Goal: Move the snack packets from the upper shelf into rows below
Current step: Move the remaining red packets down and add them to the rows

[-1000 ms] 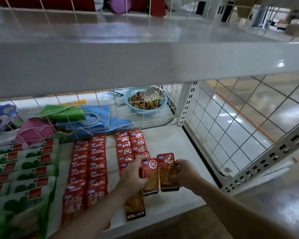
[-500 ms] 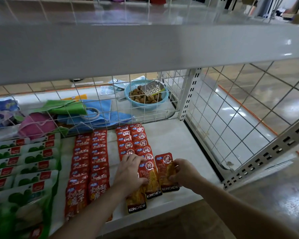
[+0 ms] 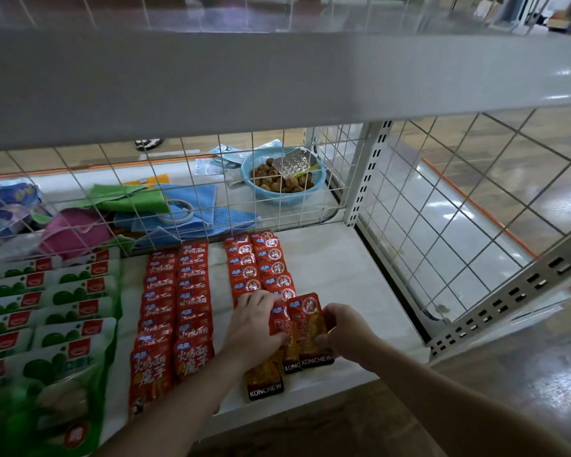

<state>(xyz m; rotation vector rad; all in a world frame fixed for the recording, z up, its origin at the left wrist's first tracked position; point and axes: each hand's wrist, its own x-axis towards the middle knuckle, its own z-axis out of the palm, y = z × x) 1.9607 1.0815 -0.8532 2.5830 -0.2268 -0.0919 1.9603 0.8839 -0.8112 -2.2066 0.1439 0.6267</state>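
Observation:
Red KONCHEW snack packets lie in overlapping rows (image 3: 261, 262) on the lower white shelf (image 3: 337, 278). My left hand (image 3: 254, 324) presses on the front of these rows, fingers over one packet (image 3: 279, 324). My right hand (image 3: 346, 334) pinches the right edge of another red packet (image 3: 309, 328) laid beside it. One more packet (image 3: 264, 382) sticks out below my left wrist near the shelf's front edge. The upper shelf (image 3: 277, 77) crosses the view above; what lies on it is hidden.
Two rows of red noodle-snack packets (image 3: 175, 301) lie to the left, then green-and-white packets (image 3: 47, 308). Behind a wire grid (image 3: 211, 179) are cloths, a tape roll and a blue basket of brown nuts (image 3: 282, 181). A wire side panel (image 3: 459, 225) closes the right.
Both hands have lowered the two red packets onto the front of the rows and pushed them closer together. The view has tilted down slightly.

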